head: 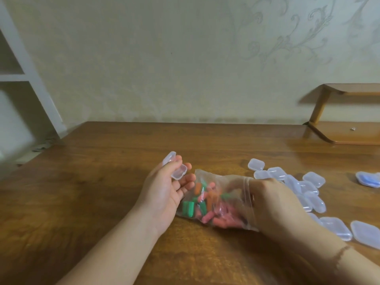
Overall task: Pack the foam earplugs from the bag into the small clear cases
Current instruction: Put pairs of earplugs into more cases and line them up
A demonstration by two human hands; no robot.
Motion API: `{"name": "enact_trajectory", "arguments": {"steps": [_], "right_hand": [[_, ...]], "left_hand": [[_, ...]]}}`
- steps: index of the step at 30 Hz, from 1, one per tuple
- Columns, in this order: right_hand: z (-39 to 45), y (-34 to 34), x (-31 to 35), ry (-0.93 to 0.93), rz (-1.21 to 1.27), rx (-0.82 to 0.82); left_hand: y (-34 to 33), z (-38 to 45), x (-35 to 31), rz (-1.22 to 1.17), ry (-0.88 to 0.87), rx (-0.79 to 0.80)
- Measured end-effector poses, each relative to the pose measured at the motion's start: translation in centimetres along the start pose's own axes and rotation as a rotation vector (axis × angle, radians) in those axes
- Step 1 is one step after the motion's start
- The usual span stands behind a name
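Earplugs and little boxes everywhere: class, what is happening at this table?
A person is packing foam earplugs into small clear cases. The left hand holds one open case up, lid hinged back and apparently empty. The right hand is reaching inside the clear bag lying on the wooden table, among green, orange and pink plugs. A pile of closed cases waits to the right.

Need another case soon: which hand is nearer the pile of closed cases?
Right. The right hand is inside the bag, beside the pile of closed cases. The left hand holds an open case on the bag's far side.
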State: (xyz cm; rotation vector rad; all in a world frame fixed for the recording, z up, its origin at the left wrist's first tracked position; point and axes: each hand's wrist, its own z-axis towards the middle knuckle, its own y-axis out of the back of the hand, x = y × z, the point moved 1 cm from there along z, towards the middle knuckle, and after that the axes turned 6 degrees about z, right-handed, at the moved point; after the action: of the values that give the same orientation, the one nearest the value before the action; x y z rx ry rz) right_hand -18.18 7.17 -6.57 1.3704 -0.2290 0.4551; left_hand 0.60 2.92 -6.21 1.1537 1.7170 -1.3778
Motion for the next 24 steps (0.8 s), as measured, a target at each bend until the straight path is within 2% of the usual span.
{"name": "enact_trajectory", "arguments": {"steps": [4,12,16,19,24], "right_hand": [[0.4,-0.4,0.0,0.063,0.125,0.050],[0.7,-1.0,0.9,0.107,0.037,0.039],[0.2,-0.2,0.5,0.035,0.248,0.085],[-0.4,1.1,-0.5,0.001,0.260,0.002],[-1.5,3.5,-1.3,-0.074,0.361,0.017]], "left_hand": [[-0.1,-0.1,0.3,0.019,-0.015,0.013],[-0.6,-0.5,1.0,0.072,-0.039,0.072],[-0.2,-0.3,0.9,0.107,-0.050,0.067],[0.2,-0.1,1.1,0.173,-0.042,0.088],[0.2,0.1,1.0,0.175,-0.075,0.105]]}}
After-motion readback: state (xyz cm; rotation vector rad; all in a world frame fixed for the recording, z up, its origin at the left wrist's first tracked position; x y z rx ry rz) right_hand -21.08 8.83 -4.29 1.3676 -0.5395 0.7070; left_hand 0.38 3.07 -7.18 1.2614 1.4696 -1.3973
